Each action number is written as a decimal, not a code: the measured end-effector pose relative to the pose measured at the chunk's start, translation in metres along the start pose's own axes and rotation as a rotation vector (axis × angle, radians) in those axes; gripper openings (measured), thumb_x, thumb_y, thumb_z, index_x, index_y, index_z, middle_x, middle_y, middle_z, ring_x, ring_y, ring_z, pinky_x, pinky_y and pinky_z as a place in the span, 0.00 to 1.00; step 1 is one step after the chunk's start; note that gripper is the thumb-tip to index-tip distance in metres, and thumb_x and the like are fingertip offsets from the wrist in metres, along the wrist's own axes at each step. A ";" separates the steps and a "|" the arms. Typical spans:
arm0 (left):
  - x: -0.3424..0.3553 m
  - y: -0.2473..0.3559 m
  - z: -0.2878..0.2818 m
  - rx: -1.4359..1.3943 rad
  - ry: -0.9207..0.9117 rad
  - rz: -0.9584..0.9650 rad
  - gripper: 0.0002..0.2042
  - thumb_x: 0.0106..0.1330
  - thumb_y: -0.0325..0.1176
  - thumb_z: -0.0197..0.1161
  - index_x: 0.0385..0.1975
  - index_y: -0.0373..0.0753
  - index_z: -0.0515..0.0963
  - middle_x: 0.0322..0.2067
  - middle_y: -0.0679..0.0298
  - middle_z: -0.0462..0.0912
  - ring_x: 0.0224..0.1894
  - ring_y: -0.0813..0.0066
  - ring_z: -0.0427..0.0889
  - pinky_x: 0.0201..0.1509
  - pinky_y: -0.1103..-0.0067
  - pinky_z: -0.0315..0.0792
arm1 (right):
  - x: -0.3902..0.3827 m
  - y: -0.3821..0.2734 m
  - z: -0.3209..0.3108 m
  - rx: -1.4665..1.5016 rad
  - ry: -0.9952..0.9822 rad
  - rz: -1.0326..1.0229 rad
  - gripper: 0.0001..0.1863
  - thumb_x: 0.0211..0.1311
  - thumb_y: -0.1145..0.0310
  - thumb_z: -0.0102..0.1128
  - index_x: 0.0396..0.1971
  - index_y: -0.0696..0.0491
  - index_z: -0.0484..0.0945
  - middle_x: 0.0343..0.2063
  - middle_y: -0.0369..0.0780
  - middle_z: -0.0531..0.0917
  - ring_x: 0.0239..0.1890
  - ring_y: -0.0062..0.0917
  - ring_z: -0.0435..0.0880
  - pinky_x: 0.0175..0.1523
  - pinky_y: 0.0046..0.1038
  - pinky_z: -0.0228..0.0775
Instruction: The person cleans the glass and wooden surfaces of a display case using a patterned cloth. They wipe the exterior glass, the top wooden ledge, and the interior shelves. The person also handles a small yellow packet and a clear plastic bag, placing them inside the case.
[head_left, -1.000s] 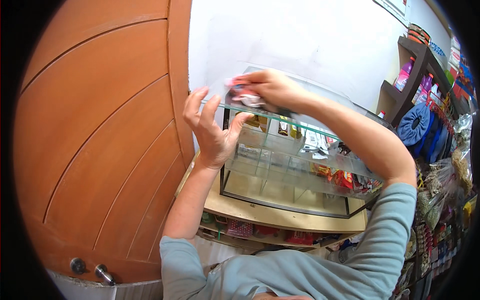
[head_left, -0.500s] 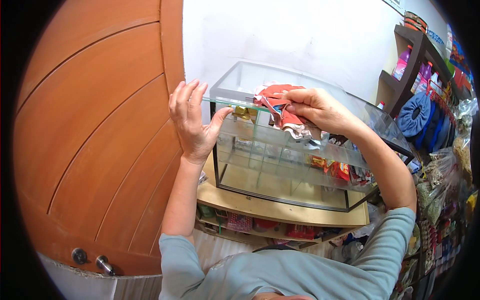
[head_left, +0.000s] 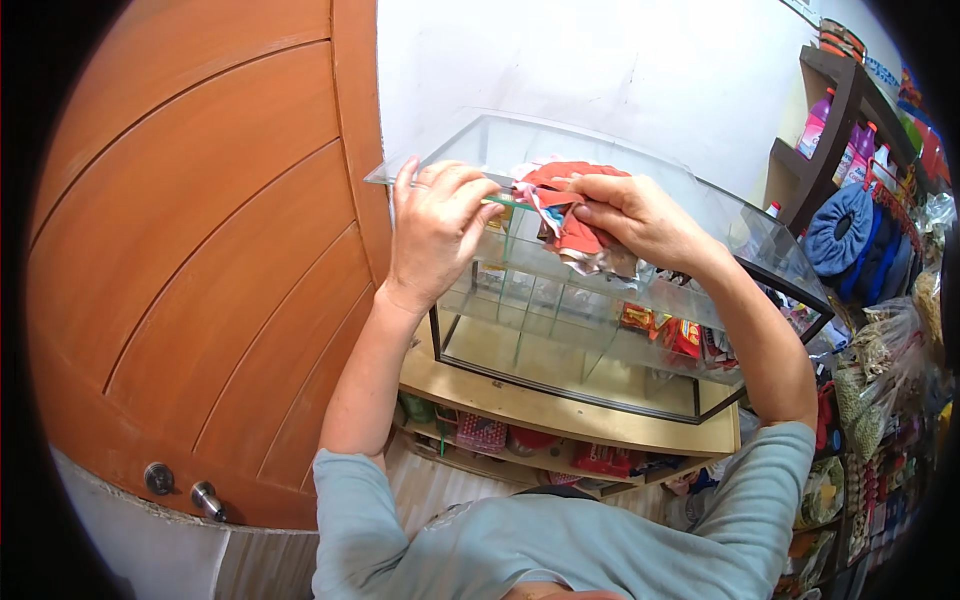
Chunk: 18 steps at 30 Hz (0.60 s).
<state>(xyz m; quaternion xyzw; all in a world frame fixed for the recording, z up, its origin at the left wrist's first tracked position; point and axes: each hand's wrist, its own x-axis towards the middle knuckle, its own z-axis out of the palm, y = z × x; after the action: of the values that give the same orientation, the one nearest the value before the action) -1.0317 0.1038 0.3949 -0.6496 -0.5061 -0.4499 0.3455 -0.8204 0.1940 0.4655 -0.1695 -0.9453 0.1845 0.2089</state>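
In front of me stands a glass display case [head_left: 525, 315] with a dark frame and several glass shelves. My left hand [head_left: 430, 235] pinches the edge of a clear glass pane [head_left: 386, 176] at the top of the case, its thumb below and its fingers above. My right hand [head_left: 655, 225] grips a crumpled cloth [head_left: 572, 180], red with white and blue parts, which is wrapped over the pane's front edge. A short stretch of glass edge shows between my left fingers and the cloth. My right fingertips are partly sunk in the cloth's folds.
An orange-brown wooden door [head_left: 220, 250] is close on the left. Red and yellow packets [head_left: 683, 337] lie inside the case, which rests on a wooden stand [head_left: 560, 425]. A dark shelf [head_left: 835, 110] with bottles and hanging blue items [head_left: 832, 232] stands to the right.
My left hand has moved right and closed from spread fingers onto the glass pane's edge. The right hand keeps its hold on the cloth, nearly in place. The view has shifted slightly.
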 end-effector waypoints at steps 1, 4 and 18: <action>-0.001 -0.003 -0.001 0.010 0.045 0.000 0.08 0.52 0.32 0.66 0.30 0.41 0.78 0.34 0.67 0.79 0.42 0.68 0.76 0.60 0.62 0.56 | -0.007 -0.003 -0.005 -0.027 0.008 0.001 0.11 0.62 0.68 0.50 0.41 0.57 0.74 0.28 0.43 0.78 0.32 0.28 0.75 0.41 0.27 0.67; -0.004 -0.019 -0.007 -0.051 0.072 -0.050 0.08 0.51 0.33 0.67 0.28 0.39 0.78 0.33 0.66 0.79 0.39 0.67 0.76 0.59 0.63 0.59 | -0.043 0.007 -0.024 -0.064 0.073 -0.024 0.14 0.60 0.71 0.52 0.44 0.60 0.74 0.24 0.40 0.75 0.28 0.23 0.69 0.35 0.26 0.64; -0.006 -0.034 0.005 -0.102 0.182 0.035 0.11 0.45 0.30 0.70 0.26 0.39 0.75 0.29 0.65 0.77 0.32 0.66 0.74 0.37 0.73 0.66 | 0.026 -0.023 0.021 -0.084 0.020 -0.135 0.14 0.57 0.71 0.50 0.42 0.56 0.76 0.30 0.48 0.81 0.34 0.39 0.80 0.42 0.33 0.70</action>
<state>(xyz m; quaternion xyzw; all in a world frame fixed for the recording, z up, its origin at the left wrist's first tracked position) -1.0641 0.1142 0.3874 -0.6316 -0.4378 -0.5261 0.3642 -0.8578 0.1786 0.4659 -0.1157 -0.9593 0.1286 0.2231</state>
